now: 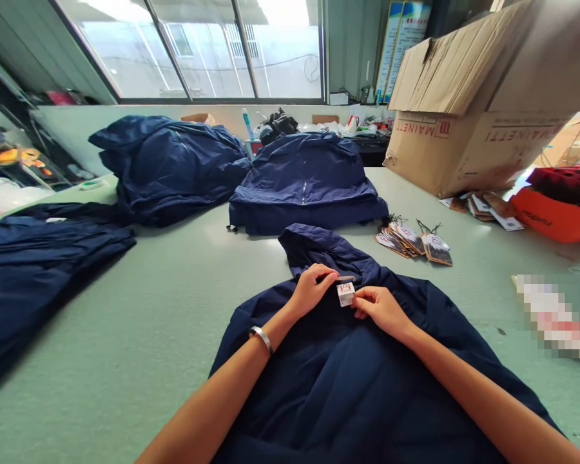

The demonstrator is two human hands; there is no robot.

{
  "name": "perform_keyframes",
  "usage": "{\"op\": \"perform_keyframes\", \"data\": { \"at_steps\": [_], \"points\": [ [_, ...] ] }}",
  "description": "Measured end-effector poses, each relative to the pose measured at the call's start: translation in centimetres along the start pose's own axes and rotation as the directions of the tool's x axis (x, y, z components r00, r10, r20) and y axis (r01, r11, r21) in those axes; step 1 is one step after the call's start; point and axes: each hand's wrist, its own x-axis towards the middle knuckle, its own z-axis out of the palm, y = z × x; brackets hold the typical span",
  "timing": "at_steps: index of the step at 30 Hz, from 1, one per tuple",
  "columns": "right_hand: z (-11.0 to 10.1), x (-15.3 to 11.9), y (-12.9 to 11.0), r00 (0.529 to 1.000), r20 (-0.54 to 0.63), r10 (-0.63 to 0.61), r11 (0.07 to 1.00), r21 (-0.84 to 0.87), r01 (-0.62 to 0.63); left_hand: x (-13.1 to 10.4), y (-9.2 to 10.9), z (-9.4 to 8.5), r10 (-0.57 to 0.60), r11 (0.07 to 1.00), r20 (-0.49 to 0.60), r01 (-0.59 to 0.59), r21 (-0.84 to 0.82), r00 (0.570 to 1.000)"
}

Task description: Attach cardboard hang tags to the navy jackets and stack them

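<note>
Left forearm (222, 393): I am seeing it bare, slanting in from the lower left toward the middle of my view.
Left hand (314, 287): I am holding it palm-down, its fingers bending and its thumb lying close to the forefinger.
Right forearm (483, 386): it is slanting in, bare, from the lower right.
Right hand (379, 308): I am pinching with thumb and forefinger, the other fingers curling underneath.
Spacing: my hands are facing each other, near but apart, the left one sitting slightly farther forward.
</note>
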Motion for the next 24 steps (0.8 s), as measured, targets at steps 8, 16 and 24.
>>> {"op": "perform_keyframes", "data": {
  "at_steps": [8,16,24],
  "points": [
    [-5.0,1.1,-2.6,0.992,-0.124,0.031,0.992,0.124,-0.015,1.4,2.2,-0.9,0.098,0.990,-0.206,-0.075,0.117,0.974],
    [-17.1,2.6,-2.6,0.826,-0.476,-0.302,0.495,-0.819,-0.291,3.3,11.4,0.7,0.342,0.923,-0.108,-0.313,0.223,0.933],
    [-19.0,-0.4,0.3,0.926,-0.343,-0.159,0.230,-0.925,-0.303,3.1,12.3,9.1,0.384,0.859,0.354,-0.470,0.201,0.853]
  ]
}}
